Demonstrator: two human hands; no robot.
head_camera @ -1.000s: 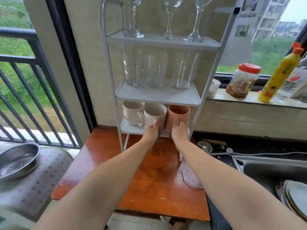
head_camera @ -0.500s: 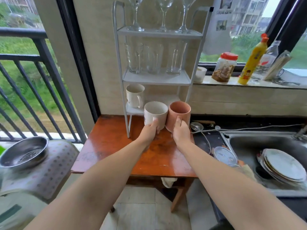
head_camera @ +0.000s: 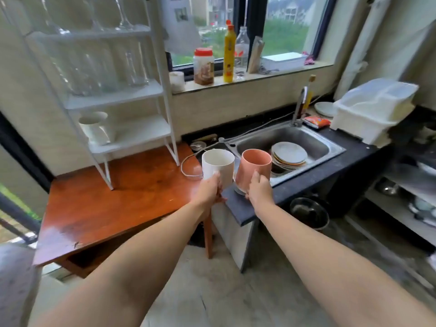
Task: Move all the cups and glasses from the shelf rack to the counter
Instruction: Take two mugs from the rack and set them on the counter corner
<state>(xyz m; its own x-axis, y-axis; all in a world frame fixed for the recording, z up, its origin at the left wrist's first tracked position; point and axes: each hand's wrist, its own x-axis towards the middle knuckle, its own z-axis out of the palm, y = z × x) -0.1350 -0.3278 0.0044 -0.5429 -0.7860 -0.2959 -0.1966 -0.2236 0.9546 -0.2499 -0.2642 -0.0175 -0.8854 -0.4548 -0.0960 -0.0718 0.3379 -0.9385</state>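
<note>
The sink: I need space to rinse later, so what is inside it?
A stack of plates lies in the sink. The pink cup covers its left part, so anything there is hidden.

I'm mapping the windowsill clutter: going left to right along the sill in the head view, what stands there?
Small white cup → red-lidded jar → yellow squeeze bottle → clear plastic bottle → white box.
</note>
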